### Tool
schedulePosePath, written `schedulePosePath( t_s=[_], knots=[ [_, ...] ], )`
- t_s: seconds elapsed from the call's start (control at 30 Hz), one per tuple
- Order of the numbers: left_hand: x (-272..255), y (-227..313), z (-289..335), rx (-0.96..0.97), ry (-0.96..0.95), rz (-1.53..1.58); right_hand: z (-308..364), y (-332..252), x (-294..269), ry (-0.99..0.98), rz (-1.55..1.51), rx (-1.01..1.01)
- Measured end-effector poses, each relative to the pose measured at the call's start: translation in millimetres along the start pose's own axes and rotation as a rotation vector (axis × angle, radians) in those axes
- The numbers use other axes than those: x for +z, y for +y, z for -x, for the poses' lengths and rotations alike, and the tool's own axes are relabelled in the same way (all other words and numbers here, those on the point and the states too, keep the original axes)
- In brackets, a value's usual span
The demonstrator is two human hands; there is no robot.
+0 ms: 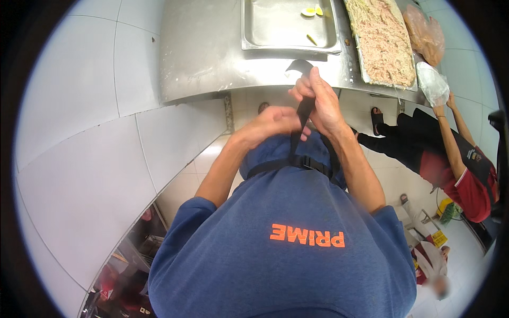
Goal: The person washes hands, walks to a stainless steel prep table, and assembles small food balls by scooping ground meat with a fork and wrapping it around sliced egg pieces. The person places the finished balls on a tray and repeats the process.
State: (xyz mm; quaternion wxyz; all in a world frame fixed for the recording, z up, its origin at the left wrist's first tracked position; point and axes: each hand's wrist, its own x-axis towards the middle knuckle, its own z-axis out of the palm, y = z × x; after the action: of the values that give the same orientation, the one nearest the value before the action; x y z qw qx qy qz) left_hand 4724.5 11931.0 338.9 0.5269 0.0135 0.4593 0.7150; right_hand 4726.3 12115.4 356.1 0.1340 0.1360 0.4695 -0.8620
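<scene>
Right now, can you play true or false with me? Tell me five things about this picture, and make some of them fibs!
1. The right hand holds a black strap. True.
2. The person's shirt is bright yellow. False: it is blue.
3. Egg pieces lie in the metal tray. True.
4. The pinkish food sits to the left of that tray. False: it is to the right.
5. Another person's red sleeve shows on the right side. True.

Black strap [304, 110], blue shirt [289, 270] with orange lettering [303, 236]
</scene>
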Motion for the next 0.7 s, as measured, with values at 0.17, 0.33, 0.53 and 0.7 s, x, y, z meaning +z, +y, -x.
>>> schedulePosePath(
  t_s=[0.17, 0.33, 0.53, 0.7],
  knots=[
    [-23, -22, 8, 0.124, 0.168, -0.243, -1, 1, -4, -0.020, 0.020, -0.009],
    [-51, -64, 24, -0.283, -0.069, -0.924, 1, 2, -15, 0.021, 0.012, -0.028],
    [-72, -74, 21, -0.357, -0.127, -0.636, 7, 6, -33, 0.030, 0.019, 0.032],
    [-75, -72, 23, -0.406, -0.082, -0.606, 10, 10, -47, 0.019, 0.021, 0.056]
  ],
)
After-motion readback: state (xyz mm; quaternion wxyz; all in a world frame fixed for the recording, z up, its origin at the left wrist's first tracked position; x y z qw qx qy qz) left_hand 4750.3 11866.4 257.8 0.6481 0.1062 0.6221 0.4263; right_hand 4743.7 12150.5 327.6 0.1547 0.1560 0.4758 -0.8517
